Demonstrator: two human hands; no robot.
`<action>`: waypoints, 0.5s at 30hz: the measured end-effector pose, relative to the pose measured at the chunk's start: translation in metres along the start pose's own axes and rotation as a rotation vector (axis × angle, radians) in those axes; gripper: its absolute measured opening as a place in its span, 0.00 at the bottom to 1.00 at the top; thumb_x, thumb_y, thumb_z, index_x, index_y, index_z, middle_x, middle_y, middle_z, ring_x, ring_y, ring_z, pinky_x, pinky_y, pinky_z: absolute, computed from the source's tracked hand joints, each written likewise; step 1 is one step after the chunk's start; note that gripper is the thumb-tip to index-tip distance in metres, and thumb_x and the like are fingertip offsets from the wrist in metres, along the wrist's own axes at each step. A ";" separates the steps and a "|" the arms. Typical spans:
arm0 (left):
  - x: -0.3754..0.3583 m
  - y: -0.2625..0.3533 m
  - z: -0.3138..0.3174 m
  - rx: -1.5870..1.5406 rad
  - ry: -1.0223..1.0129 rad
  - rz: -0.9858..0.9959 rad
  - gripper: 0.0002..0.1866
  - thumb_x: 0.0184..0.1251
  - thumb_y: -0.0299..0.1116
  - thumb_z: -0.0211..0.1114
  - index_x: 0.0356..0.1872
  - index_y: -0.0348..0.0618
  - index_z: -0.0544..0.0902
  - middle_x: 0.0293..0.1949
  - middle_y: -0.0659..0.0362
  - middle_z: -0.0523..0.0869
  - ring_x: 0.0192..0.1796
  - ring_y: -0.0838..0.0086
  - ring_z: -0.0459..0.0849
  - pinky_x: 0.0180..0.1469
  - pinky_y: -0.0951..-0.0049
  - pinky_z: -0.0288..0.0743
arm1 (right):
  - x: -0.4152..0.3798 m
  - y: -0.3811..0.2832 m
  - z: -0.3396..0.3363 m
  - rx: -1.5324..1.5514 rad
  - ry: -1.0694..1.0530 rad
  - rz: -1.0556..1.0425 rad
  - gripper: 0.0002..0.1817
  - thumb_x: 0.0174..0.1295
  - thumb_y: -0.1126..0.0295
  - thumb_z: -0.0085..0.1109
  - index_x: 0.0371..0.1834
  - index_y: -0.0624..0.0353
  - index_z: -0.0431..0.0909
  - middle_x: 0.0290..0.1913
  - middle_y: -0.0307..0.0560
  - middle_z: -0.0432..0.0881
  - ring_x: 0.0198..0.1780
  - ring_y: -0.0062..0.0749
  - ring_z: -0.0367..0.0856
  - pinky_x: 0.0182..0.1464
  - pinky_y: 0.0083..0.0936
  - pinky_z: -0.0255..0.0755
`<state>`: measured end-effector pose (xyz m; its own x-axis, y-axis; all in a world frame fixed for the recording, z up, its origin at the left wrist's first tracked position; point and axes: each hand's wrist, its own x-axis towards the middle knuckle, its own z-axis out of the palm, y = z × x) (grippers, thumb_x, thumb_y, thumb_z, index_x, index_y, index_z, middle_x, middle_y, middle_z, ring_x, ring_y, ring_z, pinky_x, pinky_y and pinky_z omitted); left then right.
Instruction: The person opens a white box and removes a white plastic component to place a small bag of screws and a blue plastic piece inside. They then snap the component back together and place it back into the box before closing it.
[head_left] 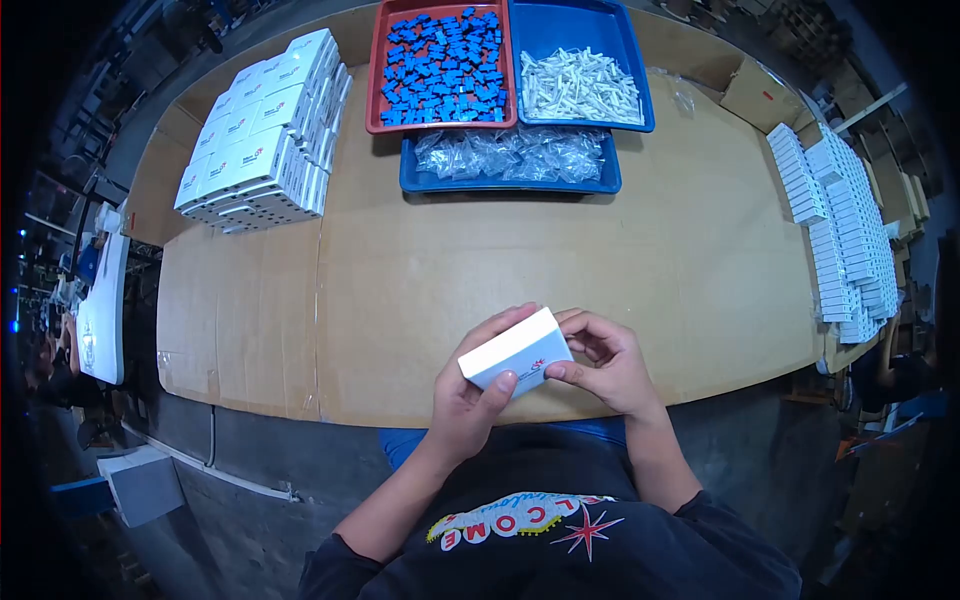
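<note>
Between my two hands is a small white box point(522, 352) with a red mark and dark print, held tilted over the front edge of the cardboard-covered table point(430, 290). My left hand point(474, 385) wraps its left end, thumb on the printed face and fingers behind. My right hand point(607, 365) grips the right end, with the thumb near the red mark and the fingers curled at the back corner. The far side of the box is hidden from me.
Stacked white boxes point(245, 135) stand at the back left, more small white boxes point(845, 235) at the right edge. At the back are a red tray point(373, 95) of blue pieces, a blue tray point(575, 25) of white pieces and a lower blue tray point(510, 187) of clear bags.
</note>
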<state>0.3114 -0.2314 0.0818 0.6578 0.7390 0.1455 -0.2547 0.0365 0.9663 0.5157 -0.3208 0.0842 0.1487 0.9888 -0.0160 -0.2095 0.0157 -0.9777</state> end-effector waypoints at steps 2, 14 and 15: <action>0.003 0.002 0.004 -0.206 0.075 -0.059 0.34 0.75 0.26 0.67 0.79 0.31 0.65 0.71 0.45 0.77 0.75 0.62 0.75 0.78 0.60 0.67 | -0.001 -0.004 0.001 0.034 0.068 -0.071 0.22 0.60 0.80 0.79 0.55 0.62 0.80 0.56 0.47 0.84 0.61 0.29 0.83 0.66 0.29 0.77; -0.007 -0.009 0.001 -0.179 0.022 -0.153 0.35 0.71 0.22 0.74 0.75 0.32 0.69 0.67 0.46 0.81 0.69 0.64 0.82 0.71 0.65 0.76 | 0.002 -0.010 0.009 0.116 0.150 -0.071 0.30 0.57 0.80 0.82 0.63 0.66 0.79 0.54 0.47 0.86 0.57 0.27 0.85 0.61 0.27 0.80; -0.008 -0.009 0.003 -0.270 0.073 -0.138 0.34 0.71 0.22 0.74 0.75 0.31 0.70 0.68 0.46 0.80 0.69 0.63 0.82 0.71 0.65 0.77 | 0.002 -0.010 0.007 0.159 0.157 -0.050 0.30 0.57 0.80 0.81 0.63 0.67 0.79 0.55 0.47 0.86 0.57 0.28 0.85 0.62 0.28 0.80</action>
<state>0.3106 -0.2394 0.0722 0.6495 0.7603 -0.0083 -0.3519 0.3102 0.8832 0.5109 -0.3181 0.0954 0.3082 0.9512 -0.0129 -0.3462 0.0995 -0.9329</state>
